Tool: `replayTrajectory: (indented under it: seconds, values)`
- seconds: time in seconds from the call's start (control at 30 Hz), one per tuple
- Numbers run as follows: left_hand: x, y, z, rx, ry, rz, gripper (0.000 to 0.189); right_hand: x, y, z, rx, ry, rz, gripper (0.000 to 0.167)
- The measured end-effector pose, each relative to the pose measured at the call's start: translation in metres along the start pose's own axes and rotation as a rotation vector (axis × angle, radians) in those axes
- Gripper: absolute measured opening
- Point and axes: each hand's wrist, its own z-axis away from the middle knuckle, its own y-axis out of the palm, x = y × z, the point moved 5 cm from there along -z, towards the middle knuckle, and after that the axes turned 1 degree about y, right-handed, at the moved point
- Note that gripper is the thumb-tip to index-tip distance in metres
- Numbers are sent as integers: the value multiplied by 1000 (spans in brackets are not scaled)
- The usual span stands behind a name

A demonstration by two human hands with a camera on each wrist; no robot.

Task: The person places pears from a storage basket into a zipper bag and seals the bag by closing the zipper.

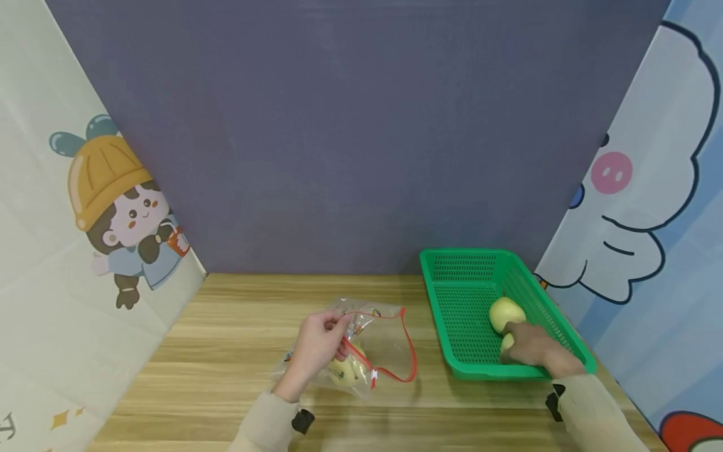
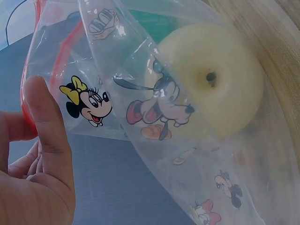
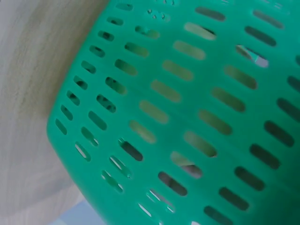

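Note:
My left hand (image 1: 319,345) pinches the red-rimmed opening of a clear zip bag (image 1: 390,336), whose mouth gapes to the right. Inside the bag lies one round, pale yellow apple (image 2: 211,79), its dark hollow facing the left wrist camera. Cartoon figures are printed on the plastic. My right hand (image 1: 533,345) reaches into the near right part of a green slotted basket (image 1: 446,336). There its fingers grip a yellow apple (image 1: 506,342), mostly covered by the hand. Another yellow apple (image 1: 504,312) sits just beyond it. In the right wrist view the basket wall (image 3: 154,89) hides the hand.
The basket stands at the right side of the wooden table (image 1: 237,339), near the cartoon-printed right wall. A plain dark panel (image 1: 339,144) rises behind the table's back edge. Another cartoon-printed sheet (image 1: 45,251) borders the left.

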Motion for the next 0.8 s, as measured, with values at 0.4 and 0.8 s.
replayTrajectory:
  seconds: [0.4,0.8]
  values:
    - [-4,-1,0,3,-3,-1,25,6,-14,3,-159,6,36,58]
    - [-2,0,0,4,6,6,27,26,-25,12,-297,-51,-7,58]
